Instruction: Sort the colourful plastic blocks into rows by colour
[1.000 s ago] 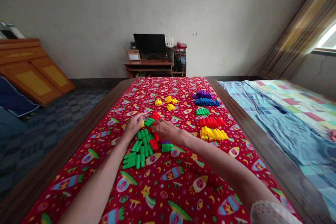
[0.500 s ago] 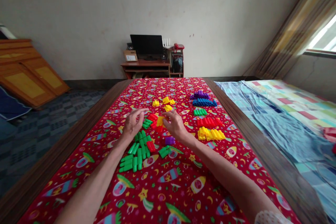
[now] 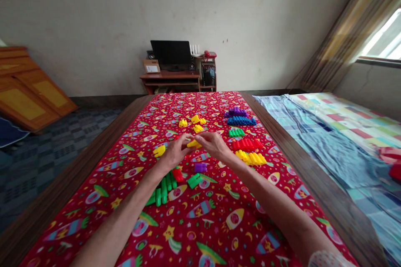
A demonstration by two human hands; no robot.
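Over the middle of the cloth, my right hand (image 3: pixel 214 145) pinches a yellow plastic building block (image 3: pixel 194 144). My left hand (image 3: pixel 176 150) meets it from the left, fingers closed at the same block; the exact contact is partly hidden. Another yellow block (image 3: pixel 159 151) lies just left of my left hand. Below that hand are green blocks (image 3: pixel 163 190), partly covered by my forearm, and a red block (image 3: pixel 177 175). A purple block (image 3: pixel 200 167) and a single green block (image 3: pixel 194 180) lie nearer to me. Several yellow blocks (image 3: pixel 197 128) sit beyond my hands.
Rows of purple (image 3: pixel 236 112), blue (image 3: pixel 241 121), green (image 3: pixel 236 133), red (image 3: pixel 247 144) and yellow blocks (image 3: pixel 251 158) line the right side of the red patterned cloth (image 3: pixel 200 233). A bed (image 3: pixel 332 142) stands to the right. Behind the table is a desk with a monitor (image 3: pixel 171 55).
My left hand has moved right to meet my right hand at the yellow block, uncovering another yellow block on the left. Its fingers have closed. The view has shifted slightly.
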